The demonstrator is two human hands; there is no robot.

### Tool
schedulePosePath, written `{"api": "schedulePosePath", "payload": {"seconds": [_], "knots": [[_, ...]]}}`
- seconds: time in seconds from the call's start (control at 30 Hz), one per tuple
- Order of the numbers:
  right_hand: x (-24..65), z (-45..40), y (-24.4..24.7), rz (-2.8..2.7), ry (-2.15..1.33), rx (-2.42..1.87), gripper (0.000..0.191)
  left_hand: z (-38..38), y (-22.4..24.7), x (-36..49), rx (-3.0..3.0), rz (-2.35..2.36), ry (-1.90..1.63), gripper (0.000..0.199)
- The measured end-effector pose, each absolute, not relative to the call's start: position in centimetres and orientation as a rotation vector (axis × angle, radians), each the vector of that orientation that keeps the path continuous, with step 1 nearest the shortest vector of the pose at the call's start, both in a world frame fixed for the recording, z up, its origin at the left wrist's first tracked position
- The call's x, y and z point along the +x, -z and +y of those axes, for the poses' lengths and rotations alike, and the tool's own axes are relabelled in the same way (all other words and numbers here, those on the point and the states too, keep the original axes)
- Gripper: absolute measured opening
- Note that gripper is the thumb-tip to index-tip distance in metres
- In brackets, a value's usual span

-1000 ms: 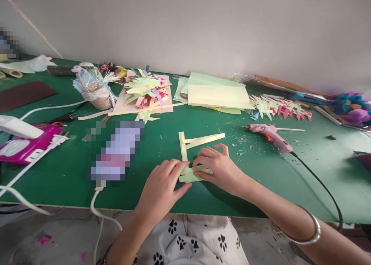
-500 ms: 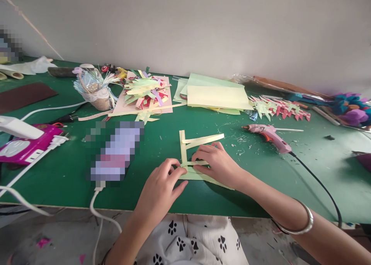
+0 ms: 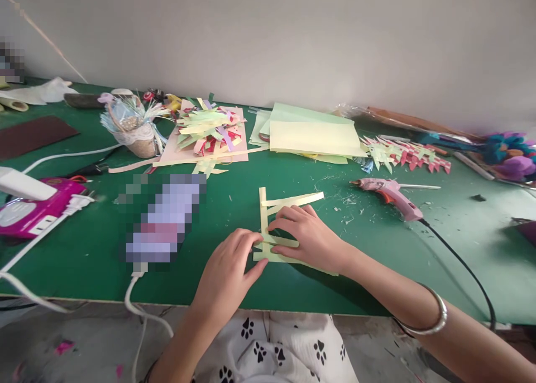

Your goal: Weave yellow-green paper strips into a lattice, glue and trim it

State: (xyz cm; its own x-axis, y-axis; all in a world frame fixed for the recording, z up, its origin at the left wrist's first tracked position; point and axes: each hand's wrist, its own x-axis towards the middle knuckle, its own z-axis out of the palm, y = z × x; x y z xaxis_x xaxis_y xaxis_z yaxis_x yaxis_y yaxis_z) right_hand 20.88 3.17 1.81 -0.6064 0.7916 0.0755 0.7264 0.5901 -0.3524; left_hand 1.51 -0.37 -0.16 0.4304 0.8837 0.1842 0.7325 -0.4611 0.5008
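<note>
Pale yellow and light green paper strips lie near the front of the table, several of them reaching rightward across one upright yellow strip (image 3: 263,215). My left hand (image 3: 228,271) rests at their left side; its fingertips touch the left end of a light green strip (image 3: 282,241), while the thumb stays apart below. Over the right part of the strips lies my right hand (image 3: 316,238), fingers spread. Its index finger is above that green strip and its thumb below. A wider green strip (image 3: 262,256) runs along the bottom, partly under my right hand. The upper yellow strip (image 3: 307,199) slants up rightward.
A pink glue gun (image 3: 396,196) lies right, its cord trailing to the front edge. Left are a blurred phone-like object (image 3: 167,221) and a magenta power strip (image 3: 42,204). Behind are a strip pile (image 3: 209,129), paper sheets (image 3: 314,136) and a small decorated basket (image 3: 140,140).
My right hand's index finger and thumb have shifted slightly left along the strips. My left fingers have drawn back a little, showing more of the strips' left ends.
</note>
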Motion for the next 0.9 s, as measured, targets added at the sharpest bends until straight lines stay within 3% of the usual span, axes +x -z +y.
{"api": "schedulePosePath", "payload": {"seconds": [0.4,0.7,0.9], "knots": [[20.7,3.7,-1.4,-2.573,-0.361,-1.297,0.017,-0.1,0.0,1.5,2.261,1.404,-0.606,0.016],[21.5,3.2,-1.7,-2.609,-0.382,-1.274,0.032,-0.2,0.0,1.4,2.286,1.416,-0.576,0.017],[22.2,3.2,-2.1,-2.634,-0.465,-1.33,0.027,-0.1,-0.1,1.5,2.262,1.419,-0.577,0.029]]}}
